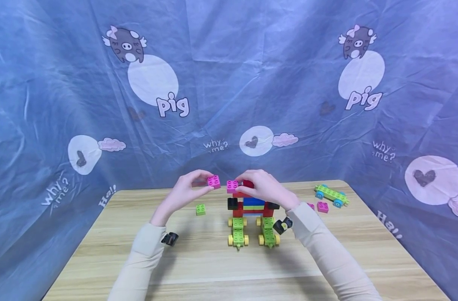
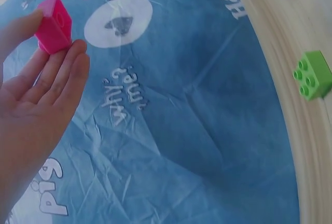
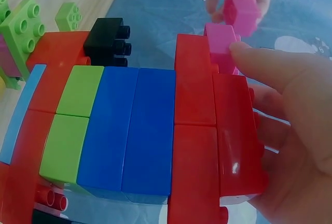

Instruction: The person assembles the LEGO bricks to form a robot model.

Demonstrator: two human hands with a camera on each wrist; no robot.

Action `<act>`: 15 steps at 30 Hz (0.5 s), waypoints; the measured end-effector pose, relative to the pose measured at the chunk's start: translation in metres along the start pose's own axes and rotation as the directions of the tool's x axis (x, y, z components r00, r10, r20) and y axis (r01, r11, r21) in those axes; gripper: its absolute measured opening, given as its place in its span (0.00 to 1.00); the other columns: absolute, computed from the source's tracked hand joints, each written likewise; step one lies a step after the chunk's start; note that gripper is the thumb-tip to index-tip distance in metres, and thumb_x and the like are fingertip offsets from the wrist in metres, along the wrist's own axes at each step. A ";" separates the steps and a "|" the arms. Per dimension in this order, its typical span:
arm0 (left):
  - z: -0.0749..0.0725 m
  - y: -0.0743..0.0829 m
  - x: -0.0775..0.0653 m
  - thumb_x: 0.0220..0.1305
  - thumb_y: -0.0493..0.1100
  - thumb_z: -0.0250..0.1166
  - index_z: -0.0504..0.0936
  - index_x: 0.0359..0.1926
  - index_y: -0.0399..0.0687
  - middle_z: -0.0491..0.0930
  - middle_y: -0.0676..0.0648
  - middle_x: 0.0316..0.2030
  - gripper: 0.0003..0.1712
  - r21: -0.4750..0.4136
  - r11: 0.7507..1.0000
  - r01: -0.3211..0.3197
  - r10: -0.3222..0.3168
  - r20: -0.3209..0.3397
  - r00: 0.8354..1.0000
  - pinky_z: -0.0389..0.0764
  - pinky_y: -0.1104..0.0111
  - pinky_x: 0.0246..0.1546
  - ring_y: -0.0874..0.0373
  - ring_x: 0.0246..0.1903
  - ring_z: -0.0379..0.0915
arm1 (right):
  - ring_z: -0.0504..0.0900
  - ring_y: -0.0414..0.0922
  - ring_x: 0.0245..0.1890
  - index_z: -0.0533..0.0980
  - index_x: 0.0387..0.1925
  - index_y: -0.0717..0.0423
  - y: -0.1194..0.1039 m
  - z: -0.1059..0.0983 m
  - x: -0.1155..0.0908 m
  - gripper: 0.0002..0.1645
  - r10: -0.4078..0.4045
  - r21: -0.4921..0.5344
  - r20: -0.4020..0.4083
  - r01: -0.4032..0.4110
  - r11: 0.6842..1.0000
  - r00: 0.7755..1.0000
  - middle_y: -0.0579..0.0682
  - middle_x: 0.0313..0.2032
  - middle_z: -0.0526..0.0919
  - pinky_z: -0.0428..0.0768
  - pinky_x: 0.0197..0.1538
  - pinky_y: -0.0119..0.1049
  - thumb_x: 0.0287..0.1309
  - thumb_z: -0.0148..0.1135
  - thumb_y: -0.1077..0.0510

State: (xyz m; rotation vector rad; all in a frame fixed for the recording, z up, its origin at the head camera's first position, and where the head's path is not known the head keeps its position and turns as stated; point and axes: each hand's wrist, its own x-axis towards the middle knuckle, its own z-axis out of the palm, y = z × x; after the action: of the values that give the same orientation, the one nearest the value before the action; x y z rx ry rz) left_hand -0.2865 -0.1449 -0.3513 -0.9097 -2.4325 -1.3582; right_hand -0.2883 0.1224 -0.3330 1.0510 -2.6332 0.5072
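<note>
My left hand (image 1: 184, 190) pinches a pink building brick (image 1: 214, 182) between thumb and fingertips, up in the air left of the build. Just to its right, my right hand (image 1: 265, 187) holds a second pink brick (image 1: 232, 186) at the left end of the build's top. In the right wrist view the thumb (image 3: 259, 60) presses this brick beside the red bricks (image 3: 194, 84), and the fingers pass behind the top red brick. Below lie blue bricks (image 3: 150, 130), green bricks (image 3: 78, 94) and a black brick (image 3: 104, 40) sticking out sideways. Two green wheeled bases (image 1: 238, 237) carry the build.
A loose green brick (image 1: 200, 209) lies on the wooden table (image 1: 199, 267) left of the build. At the right are a pink brick (image 1: 322, 207), another partly hidden by the right arm, and a green car base (image 1: 331, 195) with blue wheels. A blue printed cloth (image 1: 221, 83) hangs behind.
</note>
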 end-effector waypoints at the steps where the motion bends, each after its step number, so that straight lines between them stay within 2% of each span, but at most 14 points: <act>1: 0.001 0.004 0.001 0.55 0.38 0.68 0.77 0.50 0.40 0.82 0.41 0.45 0.20 -0.006 1.000 0.002 -0.002 -0.003 1.000 0.80 0.61 0.53 0.49 0.47 0.80 | 0.83 0.42 0.43 0.80 0.46 0.48 0.000 0.000 0.000 0.18 0.000 0.001 0.000 0.000 1.000 1.000 0.46 0.43 0.85 0.83 0.46 0.36 0.57 0.62 0.45; 8: 0.005 0.034 0.001 0.57 0.35 0.65 0.75 0.53 0.36 0.81 0.37 0.47 0.21 -0.049 0.999 0.003 -0.003 -0.008 1.000 0.79 0.57 0.54 0.46 0.48 0.79 | 0.83 0.42 0.40 0.80 0.46 0.49 0.001 0.000 0.000 0.18 -0.005 0.003 -0.001 0.005 1.000 1.000 0.47 0.42 0.85 0.84 0.43 0.36 0.57 0.62 0.45; 15: 0.010 0.034 0.002 0.58 0.36 0.65 0.75 0.53 0.37 0.81 0.37 0.47 0.21 -0.098 0.995 0.010 -0.011 -0.008 1.000 0.78 0.54 0.54 0.45 0.47 0.79 | 0.83 0.40 0.39 0.81 0.45 0.49 0.000 0.000 0.000 0.18 -0.018 -0.016 -0.005 0.018 1.000 1.000 0.46 0.41 0.85 0.83 0.43 0.34 0.57 0.62 0.45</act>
State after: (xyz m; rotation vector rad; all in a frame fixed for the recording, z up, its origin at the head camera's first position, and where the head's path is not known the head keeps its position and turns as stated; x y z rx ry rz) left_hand -0.2662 -0.1226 -0.3326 -0.9133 -2.3862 -1.4935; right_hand -0.2883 0.1226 -0.3327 1.0660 -2.6172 0.4841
